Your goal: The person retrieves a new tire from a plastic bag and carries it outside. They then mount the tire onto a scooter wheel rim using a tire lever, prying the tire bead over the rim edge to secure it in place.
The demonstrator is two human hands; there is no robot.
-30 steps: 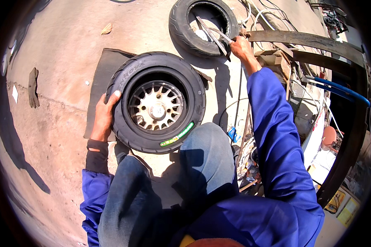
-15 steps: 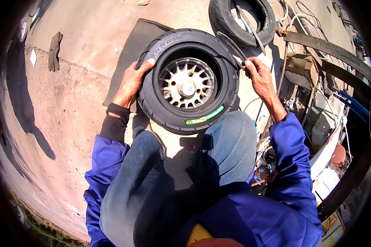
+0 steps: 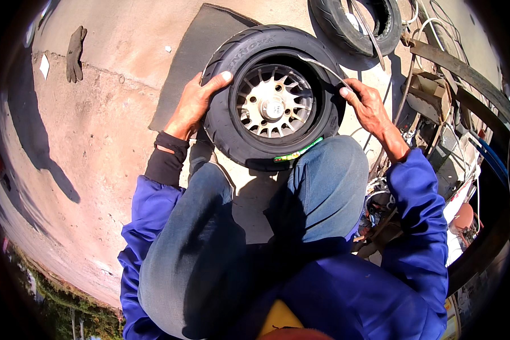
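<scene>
Before my knees stands a black tire [image 3: 224, 122] with a silver spoked wheel rim [image 3: 272, 106] inside it and a green label on its sidewall. My left hand [image 3: 199, 102] grips the tire's left side, thumb on the sidewall and fingers behind the tread. My right hand [image 3: 368, 106] is closed on a curved metal tire lever [image 3: 327, 69] at the tire's right. The lever's tip lies over the upper right of the tire opening, near the inner bead; whether it touches the bead I cannot tell.
A dark mat [image 3: 178, 85] lies partly under the tire. Beyond is a worn tire [image 3: 340, 28] with another metal bar [image 3: 370, 34] across it. A dark glove [image 3: 75, 55] lies far left. Metal strips [image 3: 464, 71] and a cardboard box [image 3: 428, 93] crowd the right.
My right hand has brought the tire lever's tip leftward, from beside the tire to over its opening. My left hand keeps hold of the tire. The whole view has shifted slightly.
</scene>
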